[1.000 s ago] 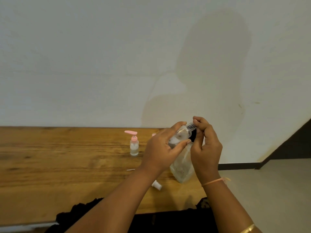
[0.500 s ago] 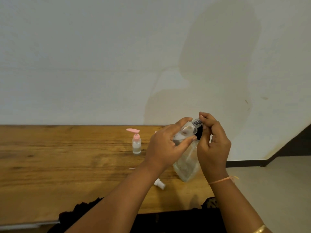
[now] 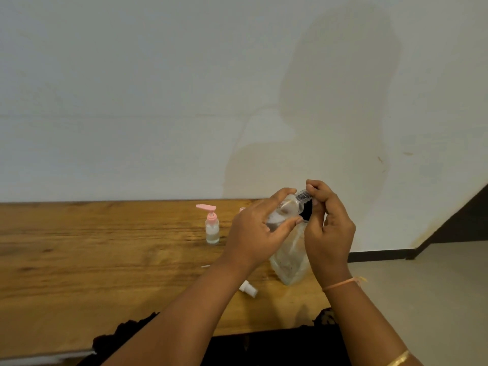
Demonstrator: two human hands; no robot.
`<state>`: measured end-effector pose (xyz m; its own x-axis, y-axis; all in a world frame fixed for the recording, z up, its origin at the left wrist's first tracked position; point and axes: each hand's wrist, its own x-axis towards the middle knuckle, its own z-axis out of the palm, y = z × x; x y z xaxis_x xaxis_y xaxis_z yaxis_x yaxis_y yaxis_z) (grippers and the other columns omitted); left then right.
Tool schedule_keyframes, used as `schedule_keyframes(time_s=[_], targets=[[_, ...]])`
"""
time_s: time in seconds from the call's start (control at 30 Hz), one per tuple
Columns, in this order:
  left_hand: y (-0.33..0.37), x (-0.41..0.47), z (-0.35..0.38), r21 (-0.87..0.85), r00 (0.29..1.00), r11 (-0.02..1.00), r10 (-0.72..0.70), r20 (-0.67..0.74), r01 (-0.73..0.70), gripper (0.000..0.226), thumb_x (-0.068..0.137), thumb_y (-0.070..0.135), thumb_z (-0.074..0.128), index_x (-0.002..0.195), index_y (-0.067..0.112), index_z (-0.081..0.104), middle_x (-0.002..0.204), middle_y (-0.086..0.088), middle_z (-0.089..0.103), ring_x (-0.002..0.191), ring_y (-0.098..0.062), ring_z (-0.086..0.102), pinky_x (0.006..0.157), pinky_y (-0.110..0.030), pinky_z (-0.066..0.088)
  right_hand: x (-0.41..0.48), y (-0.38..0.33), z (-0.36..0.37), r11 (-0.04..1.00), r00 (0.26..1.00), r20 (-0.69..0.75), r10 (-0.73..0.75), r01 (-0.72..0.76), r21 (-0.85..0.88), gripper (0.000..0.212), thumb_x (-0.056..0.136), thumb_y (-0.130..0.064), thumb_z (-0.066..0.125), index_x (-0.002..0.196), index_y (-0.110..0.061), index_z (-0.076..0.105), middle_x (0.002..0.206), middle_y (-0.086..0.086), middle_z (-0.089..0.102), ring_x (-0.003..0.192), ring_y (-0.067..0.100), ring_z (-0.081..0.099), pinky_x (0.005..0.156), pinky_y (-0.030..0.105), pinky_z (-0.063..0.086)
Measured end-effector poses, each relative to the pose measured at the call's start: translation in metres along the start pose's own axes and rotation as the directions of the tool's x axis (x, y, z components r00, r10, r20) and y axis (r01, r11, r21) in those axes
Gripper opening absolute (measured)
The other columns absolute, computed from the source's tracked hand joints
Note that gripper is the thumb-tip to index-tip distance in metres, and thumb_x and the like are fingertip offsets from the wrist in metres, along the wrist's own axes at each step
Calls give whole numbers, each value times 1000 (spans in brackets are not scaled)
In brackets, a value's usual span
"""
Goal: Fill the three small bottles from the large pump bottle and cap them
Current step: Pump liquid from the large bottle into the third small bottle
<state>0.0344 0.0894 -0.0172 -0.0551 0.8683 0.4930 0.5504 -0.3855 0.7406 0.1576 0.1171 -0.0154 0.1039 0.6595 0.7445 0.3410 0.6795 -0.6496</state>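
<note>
My left hand (image 3: 257, 233) grips a small clear bottle (image 3: 284, 211), tilted with its threaded neck pointing right. That neck meets the black pump top (image 3: 306, 210) of the large clear pump bottle (image 3: 290, 262), which stands on the wooden table (image 3: 105, 260). My right hand (image 3: 328, 228) curls round the black pump top, with its fingertips at the small bottle's neck. Another small bottle (image 3: 212, 229), with a pink pump cap on, stands upright to the left. A pink bit (image 3: 242, 209) shows behind my left hand.
A white cap (image 3: 248, 289) lies on its side under my left forearm, near the table's front edge. A thin white tube (image 3: 206, 266) lies left of it. A white wall rises behind the table. Floor lies to the right, past the table's end.
Both hands keep their hold on the small bottle and the pump top. My right fingers have shifted slightly at the bottle's neck.
</note>
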Motion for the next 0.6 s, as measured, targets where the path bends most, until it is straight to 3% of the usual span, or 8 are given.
schedule_keyframes(time_s=[0.2, 0.37, 0.43, 0.5, 0.6], targets=[[-2, 3, 1, 0, 1000, 1000, 3, 1, -3, 54, 80, 57, 53, 131, 46, 39, 108, 10, 67, 98, -6, 60, 81, -31, 54, 3, 6, 1, 990, 996, 1, -87, 86, -115, 31, 89, 9, 44, 111, -2, 61, 115, 2, 58, 111, -1, 51, 94, 8, 39], [-6, -1, 10, -9, 999, 999, -39, 4, 39, 49, 84, 47, 63, 130, 45, 46, 116, 14, 65, 105, 1, 58, 83, -4, 42, -2, 19, -2, 983, 992, 15, -123, 124, -135, 32, 87, 14, 45, 112, 1, 60, 115, 2, 57, 112, -12, 48, 94, 9, 40], [-6, -2, 11, -16, 999, 999, -44, 2, 44, 49, 85, 40, 66, 131, 41, 49, 117, 13, 65, 106, 0, 58, 83, -1, 39, -2, 18, -1, 986, 993, 11, -114, 115, -117, 34, 87, 13, 45, 113, -4, 59, 115, 2, 57, 112, -13, 48, 94, 10, 41], [-5, -1, 9, -23, 1000, 999, -30, -8, 29, 49, 84, 44, 65, 130, 41, 49, 116, 14, 65, 105, 0, 58, 83, -4, 42, -2, 13, 0, 994, 996, 0, -85, 85, -75, 35, 89, 11, 44, 113, -10, 57, 116, 1, 57, 112, -11, 49, 93, 10, 41], [-2, 1, 5, -39, 1000, 999, -3, -13, 2, 51, 81, 54, 57, 129, 46, 42, 110, 12, 66, 100, -4, 60, 83, -24, 53, 0, 6, 1, 998, 998, -28, -57, 56, -34, 33, 90, 8, 43, 111, -13, 58, 115, -1, 58, 111, -9, 51, 93, 12, 43]])
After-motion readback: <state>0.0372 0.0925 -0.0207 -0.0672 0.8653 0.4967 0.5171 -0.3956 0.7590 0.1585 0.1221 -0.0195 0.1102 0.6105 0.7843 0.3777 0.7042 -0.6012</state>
